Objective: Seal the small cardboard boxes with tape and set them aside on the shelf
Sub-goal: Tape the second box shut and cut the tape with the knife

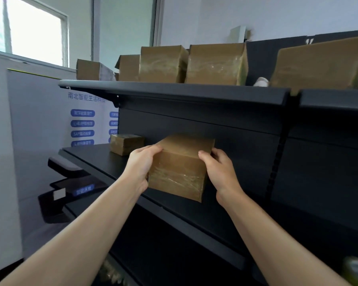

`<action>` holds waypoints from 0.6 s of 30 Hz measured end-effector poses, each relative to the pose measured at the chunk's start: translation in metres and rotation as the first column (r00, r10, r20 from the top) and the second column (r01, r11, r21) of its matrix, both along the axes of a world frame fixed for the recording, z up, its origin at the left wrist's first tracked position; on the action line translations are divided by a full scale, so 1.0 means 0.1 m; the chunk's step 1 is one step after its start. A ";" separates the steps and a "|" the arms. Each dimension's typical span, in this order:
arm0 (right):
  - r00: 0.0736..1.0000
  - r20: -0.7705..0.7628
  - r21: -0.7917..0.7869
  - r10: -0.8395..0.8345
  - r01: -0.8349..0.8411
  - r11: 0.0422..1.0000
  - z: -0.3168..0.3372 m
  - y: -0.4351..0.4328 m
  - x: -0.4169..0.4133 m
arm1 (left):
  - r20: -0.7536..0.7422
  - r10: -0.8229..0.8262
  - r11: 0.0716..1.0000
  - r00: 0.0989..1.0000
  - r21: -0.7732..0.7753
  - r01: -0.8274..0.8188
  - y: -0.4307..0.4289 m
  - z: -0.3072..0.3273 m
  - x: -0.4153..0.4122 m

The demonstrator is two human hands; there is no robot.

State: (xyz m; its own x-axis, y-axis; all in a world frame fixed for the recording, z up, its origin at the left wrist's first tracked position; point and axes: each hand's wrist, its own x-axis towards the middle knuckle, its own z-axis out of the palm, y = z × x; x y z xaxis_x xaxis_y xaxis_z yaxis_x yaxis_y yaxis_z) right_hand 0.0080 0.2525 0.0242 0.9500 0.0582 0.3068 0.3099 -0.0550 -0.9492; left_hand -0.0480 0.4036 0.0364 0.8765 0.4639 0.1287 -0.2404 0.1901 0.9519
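Two bare arms reach out from where the person stands; the left hand [141,164] is curled round the left side of a brown cardboard box [180,168], with its fingers bent over the top edge and its thumb lower down on the side; the right hand [219,172] grips the right side of the same box, its fingers hooked over the top corner; both hands have hold of this one box and nothing else; the box has shiny clear tape wrapped across its front, and it sits tilted at the front of the dark middle shelf [95,156]; I cannot tell if its bottom touches the shelf or hangs just above it; farther back on the same shelf, to the left and apart from the held box, lies a smaller box [126,144], also taped; above is the top shelf [174,91], and on it stands a row of taped boxes [162,64], some side by side; to the left, behind the shelves, is a white sign [83,122] with blue labels; past that, high on the left wall, a bright window [33,32] lets in light.
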 end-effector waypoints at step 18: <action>0.998 -0.044 -0.025 -0.038 0.037 0.999 -0.08 1.63 0.56 | -0.045 -0.023 0.999 0.999 -0.034 0.021 1.66 -0.07 0.71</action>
State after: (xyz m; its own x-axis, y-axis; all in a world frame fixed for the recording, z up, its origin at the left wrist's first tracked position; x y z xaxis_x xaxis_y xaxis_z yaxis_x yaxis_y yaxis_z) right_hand 0.0642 0.4156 0.0159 0.9644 0.0292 0.2630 0.2645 -0.0889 -0.9603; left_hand 0.0225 0.5691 0.0290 0.8911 0.4478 0.0732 -0.1923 0.2266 0.9548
